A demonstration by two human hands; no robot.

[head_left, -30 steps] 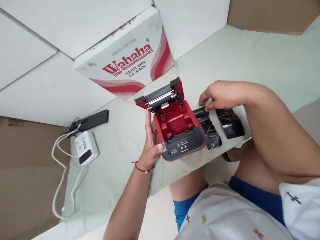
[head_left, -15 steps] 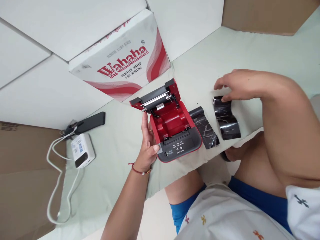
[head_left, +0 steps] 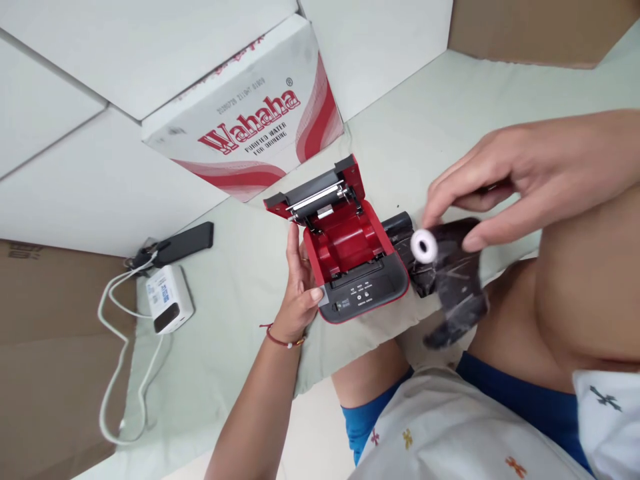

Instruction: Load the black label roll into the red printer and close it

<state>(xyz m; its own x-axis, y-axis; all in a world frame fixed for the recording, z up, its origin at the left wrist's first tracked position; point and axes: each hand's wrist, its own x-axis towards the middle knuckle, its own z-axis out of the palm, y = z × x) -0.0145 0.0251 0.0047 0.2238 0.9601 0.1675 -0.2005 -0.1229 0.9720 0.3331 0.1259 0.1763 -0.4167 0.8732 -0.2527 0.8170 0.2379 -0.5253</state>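
Broadest of all, the pale green surface (head_left: 215, 360) runs across the view, white panels (head_left: 55, 173) standing behind it. Brown cardboard (head_left: 50, 373) fills the left edge, and another brown box (head_left: 540, 30) sits up in the far right corner! Against the panels leans the big name of the scene, the white carton (head_left: 250, 127), red "Wahaha" lettering facing out. In front of it, the red and black device (head_left: 365, 290), lid tipped up, its red hollow bare for all to see. And look at the hands: the right hand (head_left: 505, 180) comes in from the side, pinching the black roll (head_left: 453, 243) between thumb and fingers, white core end turned towards the device, loose strip hanging down in a blur! The left hand (head_left: 303, 290) has the device firmly by its side, thumb at the front corner. Just right of the device lies a second black roll (head_left: 397, 227), its strip partly hidden. Over on the left, a dark slab (head_left: 187, 243), then a white power bank (head_left: 170, 300) with a looping white cable (head_left: 107, 360), and smallest of the lot, a red bracelet (head_left: 285, 340) on the left wrist
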